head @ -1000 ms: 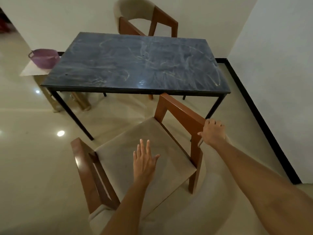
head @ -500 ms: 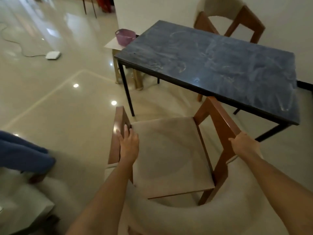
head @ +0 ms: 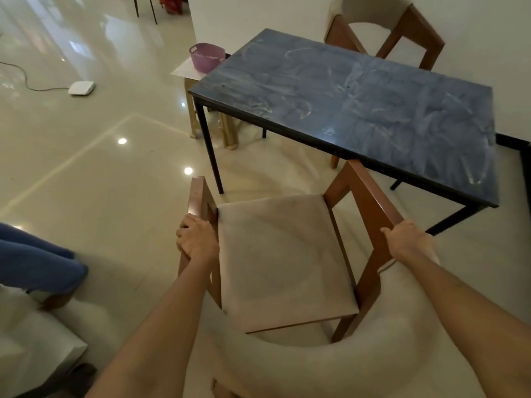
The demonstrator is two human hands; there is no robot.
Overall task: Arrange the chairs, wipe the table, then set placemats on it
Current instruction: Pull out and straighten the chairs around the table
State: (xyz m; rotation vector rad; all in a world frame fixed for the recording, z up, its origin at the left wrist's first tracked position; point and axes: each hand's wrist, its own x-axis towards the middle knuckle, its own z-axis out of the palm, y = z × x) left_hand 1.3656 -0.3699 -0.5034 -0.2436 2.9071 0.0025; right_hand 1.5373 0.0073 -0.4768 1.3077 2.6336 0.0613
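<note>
A wooden chair (head: pixel 275 254) with a beige seat and curved padded back stands just in front of me, facing the dark blue stone-topped table (head: pixel 359 110). My left hand (head: pixel 196 242) grips its left armrest, and my right hand (head: pixel 408 242) grips the right armrest. The right armrest's front end sits at the table's near edge. A second matching chair (head: pixel 385 30) stands at the far side of the table, against the wall. The tabletop shows pale smear marks.
A purple basket (head: pixel 207 57) sits on a small stool at the table's far left corner. A white device with a cable (head: pixel 82 88) lies on the glossy floor to the left. A person's blue-trousered leg (head: pixel 37 262) is at the left edge. A wall runs behind the table.
My left hand has gone from hovering over the seat to the left armrest, and its fingers have now curled round it. The view has swung left.
</note>
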